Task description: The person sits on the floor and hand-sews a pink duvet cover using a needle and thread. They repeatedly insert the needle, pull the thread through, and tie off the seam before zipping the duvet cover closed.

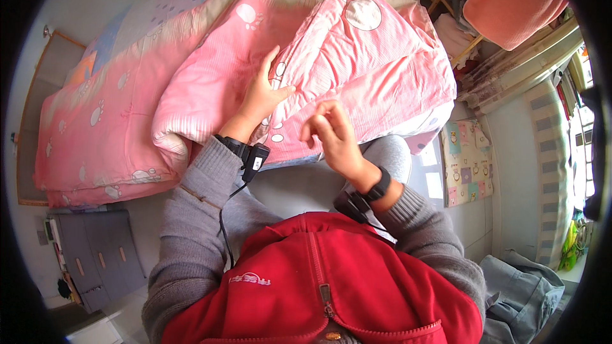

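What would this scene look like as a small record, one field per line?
Left hand: left hand at the folded pink quilt, thumb and a finger spread
Right hand: right hand in front of the quilt, fingers curled; contact unclear
Quilt pattern: pale paw prints
Clothing: red vest, grey sleeves
Lower left: grey cabinet
Upper right: coral cloth

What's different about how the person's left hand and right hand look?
The left hand has its thumb and a finger spread apart, while the right hand has its fingers curled.

The left hand is at the folded edge of the pink quilt; the right hand shows nothing in it.

Both come out of grey sleeves and have black bands around the wrist.
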### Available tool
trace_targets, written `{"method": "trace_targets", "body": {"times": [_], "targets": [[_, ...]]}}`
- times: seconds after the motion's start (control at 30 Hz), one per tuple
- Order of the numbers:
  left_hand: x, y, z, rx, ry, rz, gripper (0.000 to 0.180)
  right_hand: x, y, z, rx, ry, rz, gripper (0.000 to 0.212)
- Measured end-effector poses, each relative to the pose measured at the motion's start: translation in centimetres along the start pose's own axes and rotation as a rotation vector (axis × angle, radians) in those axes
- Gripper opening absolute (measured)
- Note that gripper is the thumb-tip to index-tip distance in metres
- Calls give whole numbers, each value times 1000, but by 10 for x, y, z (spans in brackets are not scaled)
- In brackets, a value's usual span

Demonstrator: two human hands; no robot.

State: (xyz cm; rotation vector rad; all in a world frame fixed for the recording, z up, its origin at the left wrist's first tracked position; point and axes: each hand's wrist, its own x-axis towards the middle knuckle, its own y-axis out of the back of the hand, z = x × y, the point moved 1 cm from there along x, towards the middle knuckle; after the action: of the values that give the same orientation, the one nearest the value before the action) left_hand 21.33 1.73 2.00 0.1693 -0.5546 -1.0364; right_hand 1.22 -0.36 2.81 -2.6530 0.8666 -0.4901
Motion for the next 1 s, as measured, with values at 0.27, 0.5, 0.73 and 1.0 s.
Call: {"method": "trace_targets", "body": {"times": [0.27,0.5,0.73,1.0], "targets": [[-3,0,35,749,-533,60,57,-107,64,-82,244,-108,177,9],[-6,-5,28,821,-464,-348,19,-169,117,-167,-88,231,561,12],[0,-2,24,663,-344,-370,25,-196,165,-213,-92,478,638,12],[-1,-9,27,458,70,-310,15,-179,157,-171,-164,85,616,9]]}}
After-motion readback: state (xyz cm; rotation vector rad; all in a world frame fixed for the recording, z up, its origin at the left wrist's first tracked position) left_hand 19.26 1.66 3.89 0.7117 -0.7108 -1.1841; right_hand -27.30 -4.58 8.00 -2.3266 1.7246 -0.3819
